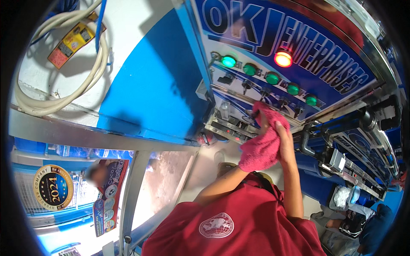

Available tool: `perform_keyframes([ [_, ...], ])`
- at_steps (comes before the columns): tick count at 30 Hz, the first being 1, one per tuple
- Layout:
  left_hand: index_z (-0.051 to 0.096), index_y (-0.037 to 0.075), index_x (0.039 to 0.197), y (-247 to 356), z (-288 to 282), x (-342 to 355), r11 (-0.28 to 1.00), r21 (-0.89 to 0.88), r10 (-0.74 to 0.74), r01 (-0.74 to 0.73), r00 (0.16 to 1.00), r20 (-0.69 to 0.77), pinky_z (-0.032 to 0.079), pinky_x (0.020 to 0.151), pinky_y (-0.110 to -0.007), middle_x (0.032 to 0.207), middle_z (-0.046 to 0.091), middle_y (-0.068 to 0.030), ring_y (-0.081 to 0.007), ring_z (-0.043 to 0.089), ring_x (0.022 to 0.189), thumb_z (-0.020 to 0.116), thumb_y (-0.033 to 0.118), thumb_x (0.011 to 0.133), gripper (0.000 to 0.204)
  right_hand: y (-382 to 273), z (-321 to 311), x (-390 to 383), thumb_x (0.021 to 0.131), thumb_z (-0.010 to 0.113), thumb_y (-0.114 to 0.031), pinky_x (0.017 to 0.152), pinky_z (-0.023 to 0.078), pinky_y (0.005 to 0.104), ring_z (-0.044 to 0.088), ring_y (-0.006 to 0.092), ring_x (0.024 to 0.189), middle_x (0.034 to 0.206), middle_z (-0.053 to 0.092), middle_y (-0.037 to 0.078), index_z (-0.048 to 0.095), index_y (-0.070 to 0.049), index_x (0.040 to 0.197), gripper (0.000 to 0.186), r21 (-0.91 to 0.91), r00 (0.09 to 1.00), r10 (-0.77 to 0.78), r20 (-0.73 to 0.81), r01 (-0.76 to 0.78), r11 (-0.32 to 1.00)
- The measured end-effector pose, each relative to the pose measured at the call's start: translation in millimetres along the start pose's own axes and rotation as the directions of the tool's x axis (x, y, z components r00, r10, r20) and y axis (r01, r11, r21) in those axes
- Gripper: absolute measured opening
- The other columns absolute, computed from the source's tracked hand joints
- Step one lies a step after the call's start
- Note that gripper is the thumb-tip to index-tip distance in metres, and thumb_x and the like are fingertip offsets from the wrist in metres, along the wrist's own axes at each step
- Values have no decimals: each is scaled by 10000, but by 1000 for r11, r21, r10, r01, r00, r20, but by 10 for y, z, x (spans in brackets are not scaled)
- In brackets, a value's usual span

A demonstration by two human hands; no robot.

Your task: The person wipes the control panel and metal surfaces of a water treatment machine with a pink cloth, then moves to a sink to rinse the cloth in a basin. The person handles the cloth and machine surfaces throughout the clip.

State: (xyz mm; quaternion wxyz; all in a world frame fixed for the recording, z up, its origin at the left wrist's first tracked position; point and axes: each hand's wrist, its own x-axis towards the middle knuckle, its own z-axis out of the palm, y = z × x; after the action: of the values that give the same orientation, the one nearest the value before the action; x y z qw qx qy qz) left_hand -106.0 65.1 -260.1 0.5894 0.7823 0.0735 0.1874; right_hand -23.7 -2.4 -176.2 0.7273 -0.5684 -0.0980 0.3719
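A pink terry cloth is bunched between my two hands in front of the control panel's lower edge. My left hand is mostly covered by the cloth; a few bent fingers show at its upper end, pressed into the fabric. My right hand closes on the cloth's right side, wrist below. Just above the cloth sits a row of black selector switches on the blue panel. Higher up, the red indicator lamp and the leftmost green lamp glow.
Beneath the panel runs a metal rail. Black pipes stand at right. A coiled cream cable hangs on the left wall, above a metal-framed opening. Another person is at the lower right.
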Motion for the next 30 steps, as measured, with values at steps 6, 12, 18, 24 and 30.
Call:
perform_keyframes([
  [6, 286, 18, 1511, 81, -67, -309, 870, 359, 314, -338, 941, 126, 390, 1089, -383, 1414, 456, -137, -231, 446, 1314, 550, 179, 999, 598, 54, -43, -390, 1021, 541, -305, 1008, 427, 307, 574, 161, 1142, 1267, 619, 72, 548, -2, 1363, 457, -89, 984, -10, -176, -6, 996],
  [12, 291, 15, 1509, -219, -930, -855, 962, 268, 67, -51, 996, -54, 390, 1091, -388, 1417, 457, -146, -243, 448, 1315, 545, 176, 994, 596, 422, 640, -340, 1036, 530, -410, 1115, 342, 318, 483, 190, 1305, 1420, 530, 95, 411, 2, 1488, 622, -296, 923, 279, 266, -197, 934],
  [18, 296, 12, 1506, -1431, -1618, -696, 805, 590, -1, 72, 993, -120, 391, 1093, -392, 1420, 457, -155, -255, 451, 1317, 539, 173, 989, 594, 1245, 1202, 300, 1053, 436, -466, 1098, 368, 350, 507, 230, 1275, 1373, 561, 137, 474, 26, 1418, 614, -325, 946, 224, 235, -141, 935],
  [24, 301, 8, 1504, -2298, -1904, -344, 632, 775, -39, 10, 999, 19, 392, 1095, -396, 1423, 458, -164, -267, 453, 1318, 534, 170, 984, 592, 1556, 1210, 893, 1052, 410, -481, 1083, 368, 340, 538, 234, 1233, 1323, 597, 154, 503, 31, 1396, 624, -251, 974, 168, 152, -126, 960],
  [30, 306, 5, 1501, -2560, -1950, -446, 617, 786, -132, 47, 990, 44, 392, 1097, -401, 1426, 459, -173, -279, 456, 1320, 528, 168, 979, 590, 2007, 1375, 910, 1060, 434, -415, 1099, 366, 334, 520, 217, 1268, 1400, 551, 126, 432, 13, 1464, 589, -206, 982, 189, -5, -186, 961],
])
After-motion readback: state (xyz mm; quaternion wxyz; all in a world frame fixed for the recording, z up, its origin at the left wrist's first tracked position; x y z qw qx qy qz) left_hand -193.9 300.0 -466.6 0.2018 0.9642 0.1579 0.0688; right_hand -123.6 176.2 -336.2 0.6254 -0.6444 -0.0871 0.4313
